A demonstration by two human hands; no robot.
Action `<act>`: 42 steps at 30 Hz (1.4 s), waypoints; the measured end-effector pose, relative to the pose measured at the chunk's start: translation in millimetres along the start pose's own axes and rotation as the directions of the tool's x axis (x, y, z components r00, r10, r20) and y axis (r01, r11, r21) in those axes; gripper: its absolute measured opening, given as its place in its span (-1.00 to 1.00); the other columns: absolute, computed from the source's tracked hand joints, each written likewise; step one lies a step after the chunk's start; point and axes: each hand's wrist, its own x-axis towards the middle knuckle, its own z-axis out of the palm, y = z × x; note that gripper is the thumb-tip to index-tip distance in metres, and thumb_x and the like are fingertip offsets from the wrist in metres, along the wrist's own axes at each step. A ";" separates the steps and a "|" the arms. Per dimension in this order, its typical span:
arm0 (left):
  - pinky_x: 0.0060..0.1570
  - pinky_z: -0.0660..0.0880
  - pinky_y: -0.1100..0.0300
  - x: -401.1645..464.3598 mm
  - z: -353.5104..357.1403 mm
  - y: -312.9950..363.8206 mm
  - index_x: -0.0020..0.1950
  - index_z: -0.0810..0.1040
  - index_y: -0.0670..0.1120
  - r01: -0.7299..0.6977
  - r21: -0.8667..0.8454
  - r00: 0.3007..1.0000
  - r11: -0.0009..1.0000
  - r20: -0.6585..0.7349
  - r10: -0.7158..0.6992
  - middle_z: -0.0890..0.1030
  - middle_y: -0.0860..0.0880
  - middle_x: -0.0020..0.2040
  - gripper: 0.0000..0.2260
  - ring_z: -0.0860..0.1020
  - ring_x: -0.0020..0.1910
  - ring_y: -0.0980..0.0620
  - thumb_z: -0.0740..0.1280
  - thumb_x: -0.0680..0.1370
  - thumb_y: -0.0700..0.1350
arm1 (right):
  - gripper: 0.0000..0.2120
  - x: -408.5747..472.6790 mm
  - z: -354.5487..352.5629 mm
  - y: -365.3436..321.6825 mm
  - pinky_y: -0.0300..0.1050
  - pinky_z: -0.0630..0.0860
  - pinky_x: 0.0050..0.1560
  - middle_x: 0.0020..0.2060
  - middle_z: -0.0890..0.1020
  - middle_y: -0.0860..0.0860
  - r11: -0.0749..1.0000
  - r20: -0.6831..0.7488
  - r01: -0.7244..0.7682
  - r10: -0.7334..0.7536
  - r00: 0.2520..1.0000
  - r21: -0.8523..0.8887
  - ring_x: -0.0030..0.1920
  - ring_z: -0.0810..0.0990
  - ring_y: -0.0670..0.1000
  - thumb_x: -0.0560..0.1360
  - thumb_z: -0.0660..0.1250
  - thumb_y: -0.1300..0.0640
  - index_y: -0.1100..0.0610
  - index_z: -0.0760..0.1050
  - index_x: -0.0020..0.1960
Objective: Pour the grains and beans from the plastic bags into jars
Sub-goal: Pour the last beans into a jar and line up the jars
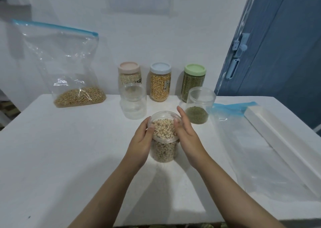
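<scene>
Far left on my desk point(69, 141) I see the zip bag of tan beans point(76, 82) standing upright against the wall, beans heaped in its bottom, not yet poured; just right of it stands an empty open jar point(133, 102), with three lidded jars behind it: the pink-lidded jar point(129, 75), the blue-lidded jar point(160, 81) of yellow kernels, the green-lidded jar point(194, 80). In the middle, my left hand point(141, 139) curls round the side of the jar of pale beans point(164, 137), thumb on its rim; my right hand point(185, 132) cups the opposite side, thumb on the wall and fingers straighter behind; the jar is nearly full and open. Right of that an open jar with green beans point(199, 106) is only partly filled; further right an emptied bag point(257, 149) lies flat beside a white box point(271, 123). I judge the pale-bean pour done and this jar being set aside; next calls for freeing both hands, fetching the tan bag, and aiming its mouth over the empty jar without spilling.
</scene>
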 end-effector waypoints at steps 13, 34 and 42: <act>0.48 0.30 0.03 0.4 -4.3 -20.7 0.53 0.20 0.22 -0.058 0.059 0.998 0.997 0.042 0.056 0.38 0.31 0.41 -0.39 0.34 0.45 0.20 0.13 0.53 0.42 | -0.80 15.8 8.3 6.4 -0.18 0.42 -0.14 0.09 0.60 -0.02 0.970 -0.156 -0.101 0.138 0.978 0.221 0.11 0.57 0.01 0.67 0.12 -0.11 -0.06 0.45 0.15; 0.04 0.48 0.43 4.7 -1.1 -15.6 0.26 0.27 0.21 -0.129 0.030 0.989 0.991 0.071 0.127 0.47 0.11 0.26 -0.60 0.49 0.16 0.39 0.22 0.50 0.31 | -0.73 26.0 4.8 -1.9 -0.05 0.59 0.07 0.09 0.69 -0.07 0.960 -0.083 -0.181 0.203 0.976 0.214 0.15 0.64 -0.03 0.67 0.16 0.06 -0.10 0.64 0.14; 0.06 0.43 0.48 0.9 8.4 -21.7 0.29 0.30 0.20 -0.095 -0.140 0.995 0.986 0.012 0.098 0.44 0.16 0.28 -0.71 0.47 0.19 0.39 0.24 0.60 0.14 | -0.76 27.4 3.5 0.1 -0.03 0.59 0.17 0.09 0.70 0.03 0.931 -0.105 -0.191 0.233 0.967 0.310 0.14 0.66 0.01 0.68 0.18 0.07 0.06 0.60 0.20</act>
